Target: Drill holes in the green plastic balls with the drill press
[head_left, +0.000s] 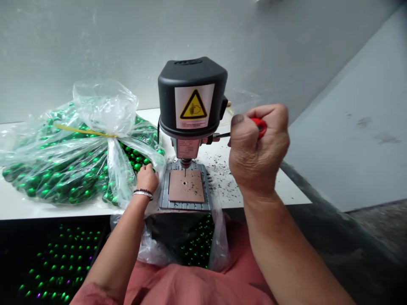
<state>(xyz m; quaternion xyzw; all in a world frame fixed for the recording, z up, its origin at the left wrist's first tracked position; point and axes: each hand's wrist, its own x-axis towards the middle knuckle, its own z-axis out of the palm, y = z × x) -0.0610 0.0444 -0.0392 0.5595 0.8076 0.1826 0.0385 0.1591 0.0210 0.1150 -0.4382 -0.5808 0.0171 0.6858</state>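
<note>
My left hand (147, 178) is at the mouth of a clear plastic bag (119, 165) of shiny green beads (136, 157). Its fingers are curled in among them, with a bit of green showing at the fingertips; the tips are partly hidden. My right hand (262, 148) is wrapped round the red handle (261, 127) of the lever on a small black drill press (192, 93). Under the chuck, the thin drill bit (185, 172) points down at a brown square board (186, 192) with a small hole in it. The board lies on the grey metal base (163, 199).
Dark shavings (222, 173) are scattered over the white table (286, 190) right of the base. Below the table edge, an open plastic bag (219, 250) in front of me holds green beads. More green beads (60, 267) lie in a dark space at lower left. A wall stands behind.
</note>
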